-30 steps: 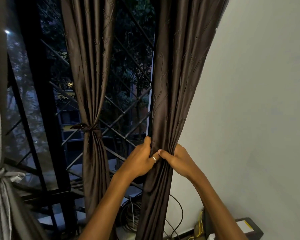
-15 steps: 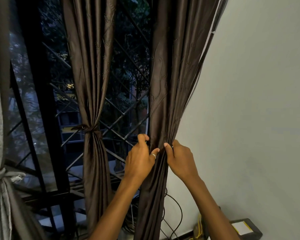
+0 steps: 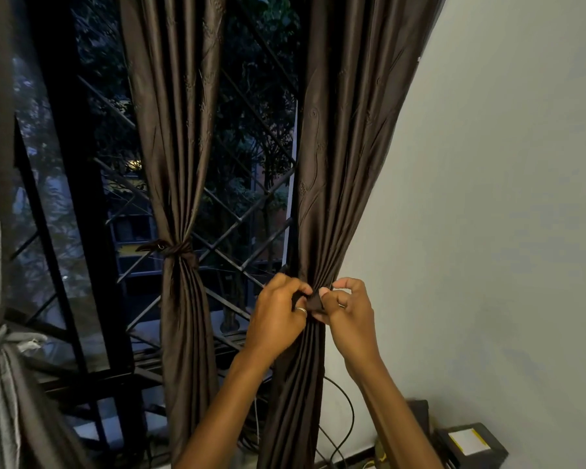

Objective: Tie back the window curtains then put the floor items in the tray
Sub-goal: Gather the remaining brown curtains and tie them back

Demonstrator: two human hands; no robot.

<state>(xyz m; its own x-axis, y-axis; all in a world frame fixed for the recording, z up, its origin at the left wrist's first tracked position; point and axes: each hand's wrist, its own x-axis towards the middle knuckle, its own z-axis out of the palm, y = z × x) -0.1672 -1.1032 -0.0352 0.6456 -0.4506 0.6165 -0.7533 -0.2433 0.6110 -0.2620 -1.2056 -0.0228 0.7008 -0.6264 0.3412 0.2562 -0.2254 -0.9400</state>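
**Operator:** While both hands pinch the tie-back strip (image 3: 313, 302) at the gathered right curtain (image 3: 335, 198), I worry about slip: left hand (image 3: 278, 316) and right hand (image 3: 349, 309) are closed on its short ends only.

**Partner:** And beyond?

**Operator:** If one end escapes, the pleats fan out. The middle curtain (image 3: 180, 164) is already tied; no tray visible.

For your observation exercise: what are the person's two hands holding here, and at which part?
Both the left hand and right hand pinch the ends of a dark tie-back strip, at the gathered waist of the right-hand brown curtain.
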